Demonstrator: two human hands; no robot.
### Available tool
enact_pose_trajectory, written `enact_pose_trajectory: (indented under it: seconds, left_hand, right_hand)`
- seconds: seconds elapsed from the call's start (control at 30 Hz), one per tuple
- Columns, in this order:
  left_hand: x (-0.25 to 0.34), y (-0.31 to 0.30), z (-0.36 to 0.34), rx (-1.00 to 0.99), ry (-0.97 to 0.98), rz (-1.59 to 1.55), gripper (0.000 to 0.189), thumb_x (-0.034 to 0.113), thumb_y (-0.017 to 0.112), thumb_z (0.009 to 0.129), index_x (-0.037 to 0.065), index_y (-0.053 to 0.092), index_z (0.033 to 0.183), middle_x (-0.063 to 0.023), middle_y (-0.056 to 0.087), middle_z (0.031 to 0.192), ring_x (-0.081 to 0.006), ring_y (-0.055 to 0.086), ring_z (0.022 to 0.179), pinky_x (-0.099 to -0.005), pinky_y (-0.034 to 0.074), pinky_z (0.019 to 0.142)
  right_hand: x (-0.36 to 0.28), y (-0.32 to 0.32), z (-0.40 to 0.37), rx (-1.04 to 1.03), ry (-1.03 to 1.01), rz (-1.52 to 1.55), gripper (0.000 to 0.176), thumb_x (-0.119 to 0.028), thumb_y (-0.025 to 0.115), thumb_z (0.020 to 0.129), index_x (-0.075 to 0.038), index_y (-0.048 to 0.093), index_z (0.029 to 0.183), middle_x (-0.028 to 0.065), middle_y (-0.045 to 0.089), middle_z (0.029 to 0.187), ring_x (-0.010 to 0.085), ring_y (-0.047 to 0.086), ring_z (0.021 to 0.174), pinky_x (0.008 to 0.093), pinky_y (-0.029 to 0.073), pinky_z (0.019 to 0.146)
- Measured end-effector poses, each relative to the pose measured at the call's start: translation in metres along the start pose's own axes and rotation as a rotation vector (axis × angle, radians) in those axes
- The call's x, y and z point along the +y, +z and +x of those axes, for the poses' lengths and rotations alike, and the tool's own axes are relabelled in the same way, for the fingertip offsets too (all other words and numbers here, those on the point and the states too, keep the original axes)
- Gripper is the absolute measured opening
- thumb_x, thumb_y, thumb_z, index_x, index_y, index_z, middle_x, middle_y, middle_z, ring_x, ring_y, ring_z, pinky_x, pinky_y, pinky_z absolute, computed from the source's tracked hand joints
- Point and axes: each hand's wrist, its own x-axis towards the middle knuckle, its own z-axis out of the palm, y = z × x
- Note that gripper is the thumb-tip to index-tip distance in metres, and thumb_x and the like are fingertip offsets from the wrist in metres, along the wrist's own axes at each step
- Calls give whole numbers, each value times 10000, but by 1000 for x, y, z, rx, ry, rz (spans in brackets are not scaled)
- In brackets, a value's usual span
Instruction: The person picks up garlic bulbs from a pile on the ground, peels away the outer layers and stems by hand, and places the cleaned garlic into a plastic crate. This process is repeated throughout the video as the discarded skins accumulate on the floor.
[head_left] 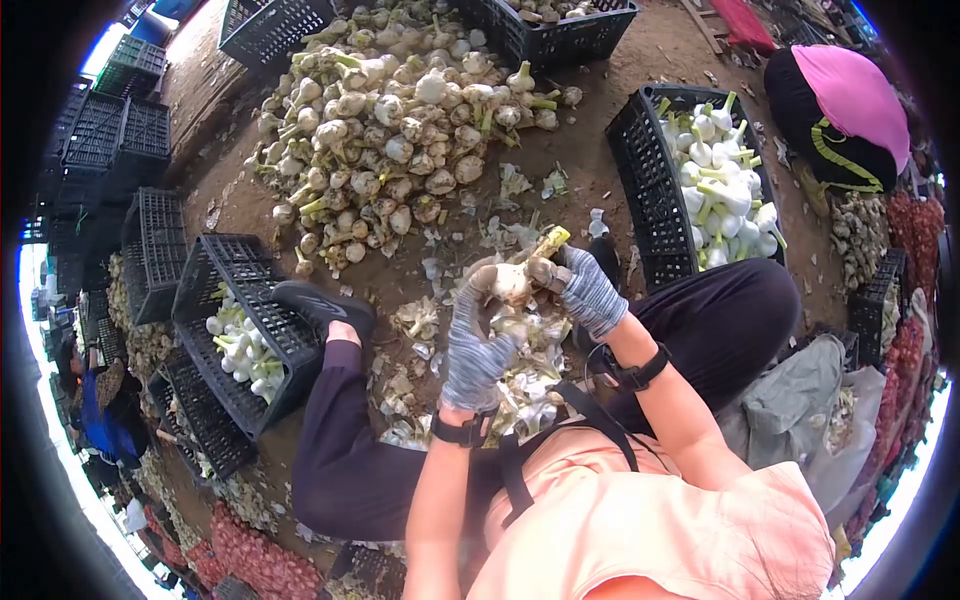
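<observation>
Both my hands wear grey knitted gloves with dirty fingertips. Between them, above the peel-strewn ground, is a garlic bulb with a short yellow-green stem pointing up and right. My left hand has its fingers closed around the bulb's left side. My right hand is closed at the bulb's stem end, the fingers pressed on it. Loose papery skins lie below my hands. Ahead is a big pile of unpeeled garlic. A black crate of clean white garlic stands to the right.
Another black crate with white garlic is tilted at the left, near my shoe. More crates stand farther left. A person in pink and black bends at the upper right. Grey sacking lies beside my right knee.
</observation>
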Motion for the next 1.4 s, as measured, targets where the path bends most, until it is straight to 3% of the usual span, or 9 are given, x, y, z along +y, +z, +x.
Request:
enact_pose_trajectory:
  seconds: [0.13,0.47,0.63,0.73,0.9,1.03,1.13,1.33,1.4]
  left_hand:
    - [-5,1,-12,14,77,450,633,-8,689,693,46,402,1255,-94,458,1234,-207,469,1109,-309,408,924]
    - [12,7,-22,24,-358,-494,607,192,692,751,5,405,1252,-68,512,1140,-132,519,988,-263,441,839]
    - [11,17,-19,63,-137,3,690,375,673,741,-12,401,1243,-98,514,1133,-165,560,931,-276,493,729]
    - [15,13,-18,21,-241,-156,644,357,648,787,29,390,1278,-68,499,1158,-149,520,988,-262,422,862]
    - [11,11,-16,92,-285,-224,642,446,588,811,38,397,1268,-75,489,1165,-124,526,942,-221,466,725]
    - [18,6,-5,367,-765,-185,529,593,368,855,107,538,974,33,440,484,-67,327,306,-218,223,280]
    - [11,-12,0,335,-1010,-476,560,628,370,834,111,559,941,34,439,486,-60,316,314,-216,216,284]
    - [11,9,-7,328,-633,-351,526,565,372,871,93,539,1034,19,519,597,-44,396,401,-184,302,339]
    - [-6,20,-10,358,189,711,510,505,411,887,93,496,1175,-55,572,905,-109,538,743,-225,457,663]
  right_hand:
    - [11,3,-9,64,-138,-74,330,-262,608,836,30,567,983,46,597,847,80,535,759,236,462,678]
    - [-1,5,-27,-3,-139,23,300,-191,615,814,24,569,1017,18,591,821,65,547,719,204,462,634]
    - [3,5,-21,4,-201,-25,283,-199,621,821,20,567,991,20,588,798,80,542,705,224,466,624]
    - [-3,6,-26,-6,-115,-30,273,-189,627,813,18,575,982,31,599,783,87,550,701,234,466,628]
    - [17,-1,-23,16,-304,-240,259,-173,646,793,6,591,973,55,629,814,102,568,720,255,477,659]
    - [31,-1,-28,-33,-375,-307,255,-134,655,774,-14,602,993,82,650,873,113,600,769,269,485,674]
    - [25,2,-28,-59,-374,-434,258,-123,661,762,-29,604,995,115,647,854,154,622,757,271,486,675]
    - [24,13,-25,186,-525,-577,248,-111,652,755,-19,582,975,120,620,859,173,608,763,287,483,674]
    - [14,21,-32,128,-411,-143,283,-119,655,750,-7,551,989,86,602,858,148,580,772,284,476,682]
